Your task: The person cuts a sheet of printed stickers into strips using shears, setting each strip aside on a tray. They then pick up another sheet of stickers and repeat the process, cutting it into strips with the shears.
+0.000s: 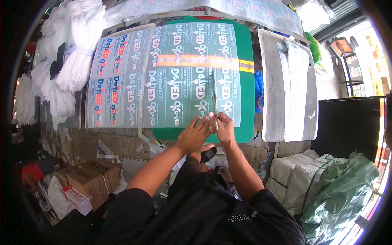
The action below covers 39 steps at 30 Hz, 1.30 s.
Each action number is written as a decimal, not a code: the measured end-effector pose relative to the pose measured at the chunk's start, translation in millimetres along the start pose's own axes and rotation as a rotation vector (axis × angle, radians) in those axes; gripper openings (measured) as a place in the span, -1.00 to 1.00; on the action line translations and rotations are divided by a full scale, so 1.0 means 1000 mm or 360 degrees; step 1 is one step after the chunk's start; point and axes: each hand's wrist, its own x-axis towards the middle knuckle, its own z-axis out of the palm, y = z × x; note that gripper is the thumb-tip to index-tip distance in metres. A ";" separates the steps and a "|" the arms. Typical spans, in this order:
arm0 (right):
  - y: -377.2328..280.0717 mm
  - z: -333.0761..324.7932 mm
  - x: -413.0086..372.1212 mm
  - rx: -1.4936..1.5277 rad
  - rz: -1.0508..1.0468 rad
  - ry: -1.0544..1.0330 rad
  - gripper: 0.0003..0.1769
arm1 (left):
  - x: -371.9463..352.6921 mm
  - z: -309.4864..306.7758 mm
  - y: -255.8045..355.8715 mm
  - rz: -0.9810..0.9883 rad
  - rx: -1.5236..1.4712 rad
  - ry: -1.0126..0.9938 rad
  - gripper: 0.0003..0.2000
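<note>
A translucent sheet (pixel 161 77) printed with white, blue and red lettering lies over a green board (pixel 245 81). My right hand (pixel 223 128) grips a pair of scissors (pixel 215 102) near the sheet's front edge, with the long blades pointing away from me across the lettering. Just left of it, my left hand (pixel 194 134) lies with fingers spread on the sheet's front edge, its fingertips close to the scissors' handles. Whether the blades are parted is too fine to tell.
Grey board (pixel 271 81) with white strips stands right of the green board. White bundles (pixel 77 61) hang at the upper left. Cardboard boxes (pixel 87 181) sit lower left, white sacks (pixel 292 175) and a green sack (pixel 341 196) lower right. Another person (pixel 34 173) is partly visible at far left.
</note>
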 end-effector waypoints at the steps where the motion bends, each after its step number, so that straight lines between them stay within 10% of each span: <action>1: -0.001 0.000 0.003 -0.0010 -0.0018 0.0001 -0.43 | 0.000 0.000 0.000 0.0000 0.0002 -0.0001 -0.34; 39: -0.030 0.004 0.061 0.0033 -0.0107 0.0066 -0.44 | 0.002 -0.011 0.011 -0.0027 -0.0114 0.0055 -0.20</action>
